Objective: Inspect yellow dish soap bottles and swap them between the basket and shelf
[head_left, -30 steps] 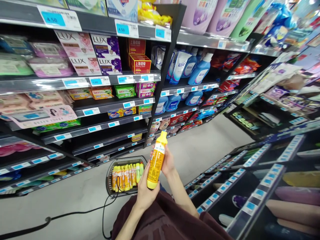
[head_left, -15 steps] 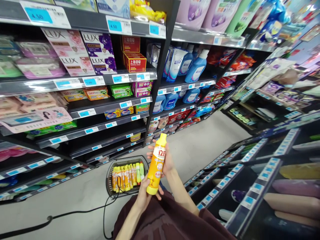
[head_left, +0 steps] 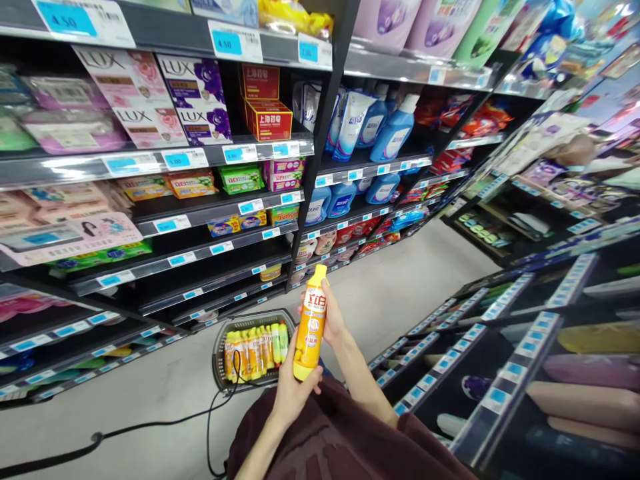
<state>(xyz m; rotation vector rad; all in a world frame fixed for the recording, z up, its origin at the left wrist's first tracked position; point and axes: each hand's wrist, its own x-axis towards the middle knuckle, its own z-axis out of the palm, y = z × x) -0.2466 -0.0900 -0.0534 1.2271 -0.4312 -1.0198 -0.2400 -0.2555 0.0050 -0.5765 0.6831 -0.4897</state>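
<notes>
An orange and yellow bottle of dish soap (head_left: 311, 327) is held in front of my body, its yellow cap up and leaning slightly to the right. My left hand (head_left: 294, 385) grips the bottle's lower end, thumb along its base. Higher up, my right hand (head_left: 332, 313) is wrapped round its right side near the neck, with some fingers hidden behind it. The label faces me. Just left of my hands, a dark shopping basket (head_left: 218, 363) stands on the floor, filled with several similar yellow-orange bottles (head_left: 254, 352) and a few greenish ones (head_left: 280, 343).
A shelf unit on the left bears soap boxes (head_left: 197, 100) and price tags; blue bottles (head_left: 395, 130) stand further along. More shelving (head_left: 505, 373) rises close on my right. A black cable (head_left: 165, 424) crosses the grey floor (head_left: 400, 287) and passes over the basket.
The bottle has turned so its label faces me more squarely, and it has shifted slightly left. My left-hand fingers have closed around its base. The basket has not moved.
</notes>
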